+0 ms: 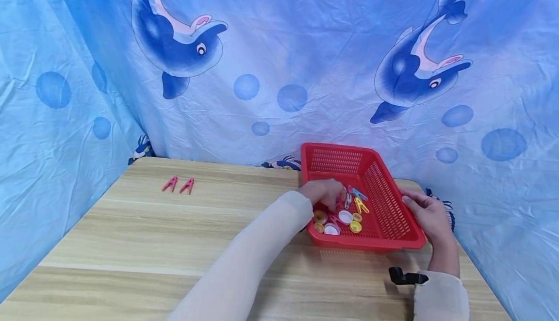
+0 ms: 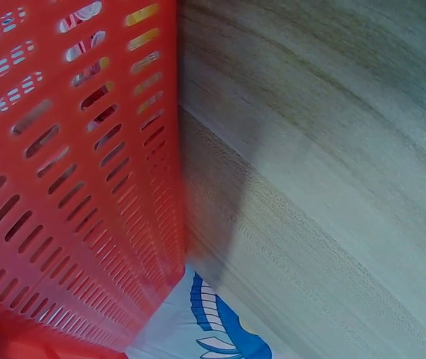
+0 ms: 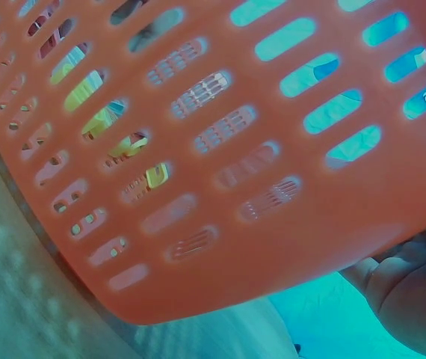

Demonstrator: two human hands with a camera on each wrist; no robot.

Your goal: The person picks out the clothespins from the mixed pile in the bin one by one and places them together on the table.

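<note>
A red plastic basket (image 1: 393, 214) with slotted walls stands on the right of the table. My right hand (image 1: 430, 214) grips its right rim, thumb on top; the right wrist view shows part of that hand (image 3: 415, 292) below the rim. My left hand (image 1: 325, 192) reaches over the left wall, fingers down among small things; whether they pinch anything is hidden. Near it lie a yellow clothespin (image 1: 361, 205), a blue clothespin (image 1: 360, 194), a grey clothespin (image 1: 348, 200), a white bottle cap (image 1: 345, 217) and a yellow cap (image 1: 355, 227). Pink clothespins are partly covered.
Two pink clothespins, one on the left (image 1: 170, 184) and one beside it (image 1: 187, 185), lie apart on the wooden table (image 1: 144, 243) at the far left. A blue dolphin-print curtain (image 1: 262, 44) hangs behind the table and along its sides, close to the basket's back.
</note>
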